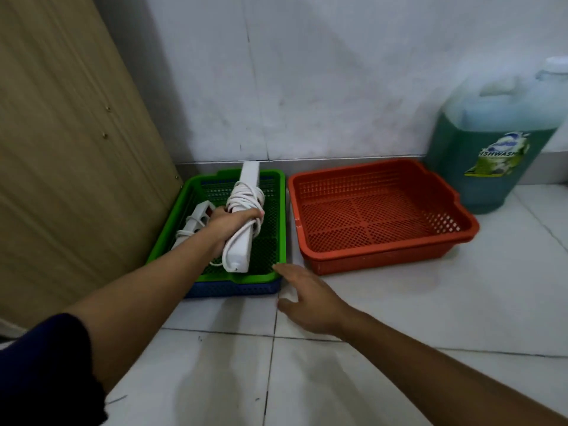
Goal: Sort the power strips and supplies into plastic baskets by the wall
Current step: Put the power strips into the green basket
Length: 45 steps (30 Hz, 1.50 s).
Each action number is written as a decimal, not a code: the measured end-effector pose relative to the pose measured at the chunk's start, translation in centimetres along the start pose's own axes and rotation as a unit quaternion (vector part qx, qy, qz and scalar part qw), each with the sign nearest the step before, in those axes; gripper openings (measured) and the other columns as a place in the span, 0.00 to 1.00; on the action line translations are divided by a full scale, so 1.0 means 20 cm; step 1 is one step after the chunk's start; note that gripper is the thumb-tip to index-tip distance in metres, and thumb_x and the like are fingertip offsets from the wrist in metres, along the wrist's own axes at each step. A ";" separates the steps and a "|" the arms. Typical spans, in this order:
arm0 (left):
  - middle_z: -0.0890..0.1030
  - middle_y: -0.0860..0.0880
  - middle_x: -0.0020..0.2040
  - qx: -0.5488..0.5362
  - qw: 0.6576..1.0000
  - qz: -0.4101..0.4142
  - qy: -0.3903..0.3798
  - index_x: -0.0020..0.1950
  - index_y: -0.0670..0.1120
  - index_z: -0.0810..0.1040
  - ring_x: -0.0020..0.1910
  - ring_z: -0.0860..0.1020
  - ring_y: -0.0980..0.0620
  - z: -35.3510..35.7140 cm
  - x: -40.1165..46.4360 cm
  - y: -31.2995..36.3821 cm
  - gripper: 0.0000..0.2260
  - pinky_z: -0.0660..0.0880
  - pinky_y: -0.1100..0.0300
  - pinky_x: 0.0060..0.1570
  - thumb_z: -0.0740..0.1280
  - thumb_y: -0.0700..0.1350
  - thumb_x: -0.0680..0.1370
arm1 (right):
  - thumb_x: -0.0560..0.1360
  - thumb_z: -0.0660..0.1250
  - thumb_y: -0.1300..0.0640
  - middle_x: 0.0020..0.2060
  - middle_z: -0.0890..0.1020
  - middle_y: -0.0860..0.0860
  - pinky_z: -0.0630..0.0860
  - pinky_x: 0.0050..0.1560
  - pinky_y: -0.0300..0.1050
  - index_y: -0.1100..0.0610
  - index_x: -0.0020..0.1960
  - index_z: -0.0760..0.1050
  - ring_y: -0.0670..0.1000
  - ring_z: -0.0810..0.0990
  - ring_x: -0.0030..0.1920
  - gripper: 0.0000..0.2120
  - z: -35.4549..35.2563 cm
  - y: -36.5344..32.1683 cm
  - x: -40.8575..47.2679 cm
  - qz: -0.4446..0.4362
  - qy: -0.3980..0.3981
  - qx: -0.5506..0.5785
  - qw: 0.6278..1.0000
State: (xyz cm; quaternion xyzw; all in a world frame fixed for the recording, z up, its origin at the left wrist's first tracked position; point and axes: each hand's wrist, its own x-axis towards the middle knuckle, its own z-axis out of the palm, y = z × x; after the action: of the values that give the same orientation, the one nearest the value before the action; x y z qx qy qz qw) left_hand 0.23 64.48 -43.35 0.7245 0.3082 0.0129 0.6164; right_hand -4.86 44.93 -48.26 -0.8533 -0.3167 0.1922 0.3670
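There are three plastic baskets: one green basket [276,210] that sits inside one blue basket [246,289], and one orange basket [384,259] just to the right of the green one. There are two white power strips, both in the green basket: the wrapped power strip [247,210], with its cord coiled around it, and the second power strip [192,221] to the left of it. Further to the right of the green basket, past the orange one, stands one jug of green dishwashing liquid [491,142], and two hands are seen, the left hand [229,224] over the green basket and the right hand [310,298] just in front of it.
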 end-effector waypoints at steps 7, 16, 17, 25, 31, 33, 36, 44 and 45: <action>0.77 0.40 0.59 0.035 0.998 -0.038 -0.041 0.69 0.42 0.65 0.51 0.79 0.42 0.11 0.14 -0.13 0.32 0.79 0.50 0.48 0.74 0.47 0.68 | 0.74 0.66 0.54 0.76 0.55 0.45 0.67 0.68 0.49 0.49 0.76 0.54 0.49 0.62 0.72 0.34 0.07 0.03 -0.01 -0.038 0.025 -0.044 0.998; 0.55 0.41 0.78 0.244 0.963 -0.028 -0.112 0.77 0.50 0.36 0.73 0.63 0.40 0.12 0.17 -0.21 0.33 0.65 0.52 0.66 0.57 0.45 0.82 | 0.73 0.66 0.54 0.77 0.48 0.44 0.72 0.54 0.48 0.47 0.76 0.52 0.55 0.75 0.59 0.36 0.06 0.07 -0.09 -0.046 0.013 -0.079 0.996; 0.53 0.41 0.78 0.252 0.960 -0.021 -0.118 0.77 0.49 0.35 0.74 0.61 0.41 0.12 0.17 -0.22 0.33 0.65 0.53 0.65 0.56 0.45 0.82 | 0.73 0.66 0.54 0.77 0.49 0.44 0.73 0.56 0.50 0.47 0.76 0.52 0.55 0.74 0.62 0.36 0.04 0.06 -0.09 -0.046 0.010 -0.082 0.996; 0.62 0.35 0.74 0.419 0.903 0.028 -0.090 0.77 0.46 0.38 0.54 0.76 0.39 0.15 0.11 -0.19 0.29 0.71 0.51 0.53 0.52 0.47 0.82 | 0.73 0.66 0.54 0.77 0.51 0.47 0.69 0.66 0.52 0.46 0.77 0.49 0.54 0.64 0.72 0.39 -0.02 0.06 -0.15 -0.021 -0.014 -0.080 0.996; 0.67 0.38 0.68 0.416 0.861 0.273 0.105 0.71 0.44 0.63 0.66 0.68 0.37 0.46 -0.20 0.01 0.23 0.64 0.41 0.65 0.55 0.54 0.80 | 0.73 0.66 0.54 0.77 0.53 0.49 0.68 0.68 0.52 0.48 0.77 0.49 0.54 0.62 0.73 0.38 -0.16 0.16 -0.28 0.029 0.021 -0.117 0.992; 0.68 0.42 0.66 0.424 0.802 0.418 0.054 0.69 0.46 0.64 0.65 0.69 0.41 0.60 -0.33 0.05 0.22 0.64 0.44 0.63 0.56 0.54 0.78 | 0.73 0.66 0.54 0.76 0.55 0.51 0.69 0.66 0.53 0.50 0.76 0.51 0.55 0.65 0.71 0.37 -0.22 0.22 -0.35 0.055 0.032 -0.142 0.988; 0.67 0.46 0.66 0.467 0.716 0.515 -0.062 0.69 0.49 0.63 0.63 0.69 0.48 0.83 -0.51 0.02 0.22 0.63 0.49 0.60 0.56 0.55 0.78 | 0.72 0.65 0.56 0.69 0.66 0.56 0.72 0.62 0.54 0.56 0.70 0.65 0.58 0.72 0.64 0.27 -0.34 0.34 -0.52 0.113 0.062 -0.168 0.977; 0.65 0.47 0.69 0.495 0.614 0.546 -0.282 0.70 0.50 0.61 0.63 0.71 0.49 1.46 -0.93 -0.17 0.22 0.62 0.49 0.62 0.54 0.57 0.79 | 0.73 0.63 0.58 0.53 0.80 0.59 0.76 0.54 0.49 0.61 0.50 0.78 0.60 0.78 0.55 0.10 -0.74 0.68 -1.22 0.367 0.136 -0.228 0.892; 0.64 0.47 0.69 0.483 0.621 0.537 -0.305 0.70 0.50 0.61 0.61 0.72 0.49 1.53 -0.99 -0.19 0.21 0.61 0.48 0.64 0.55 0.56 0.79 | 0.73 0.62 0.59 0.55 0.79 0.59 0.75 0.57 0.50 0.60 0.53 0.77 0.60 0.77 0.57 0.11 -0.78 0.73 -1.34 0.391 0.148 -0.220 0.882</action>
State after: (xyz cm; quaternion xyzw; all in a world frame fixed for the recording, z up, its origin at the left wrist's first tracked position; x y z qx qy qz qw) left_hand -5.21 28.37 -46.92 0.9171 -0.3792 -0.0311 0.1195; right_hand -9.66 11.09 -46.29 -0.9850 0.0662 0.1171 0.1078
